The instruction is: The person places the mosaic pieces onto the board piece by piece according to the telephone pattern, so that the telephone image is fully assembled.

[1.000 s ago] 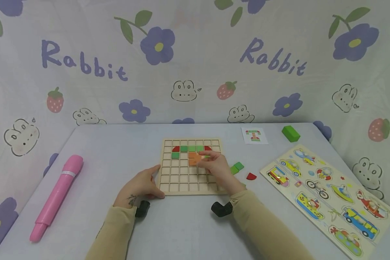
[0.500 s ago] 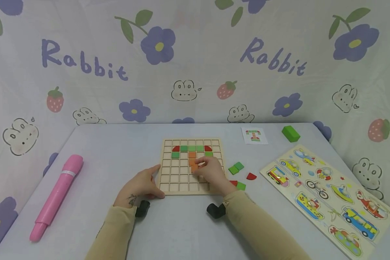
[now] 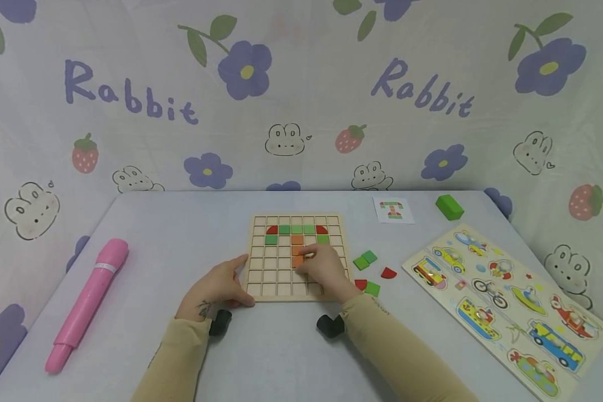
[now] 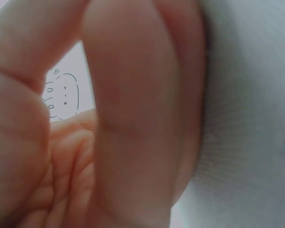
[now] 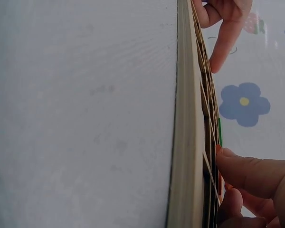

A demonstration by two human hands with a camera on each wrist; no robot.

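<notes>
The right hand (image 3: 325,269) is pinching an orange square tile (image 3: 297,261) on the wooden grid board (image 3: 269,276). The left hand (image 3: 217,287), thumb and forefinger spread, is touching the board's left edge.

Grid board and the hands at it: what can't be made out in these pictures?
- Head view: the cells of the grid board beneath the right hand, which covers them.
- Head view: whether the lowest orange tile sits fully in its cell; the same hand overlaps its right side.
- Left wrist view: any contact with the board; the blurred left hand fills much of the picture.
- Right wrist view: which cells are filled; the board is seen nearly edge-on.
</notes>
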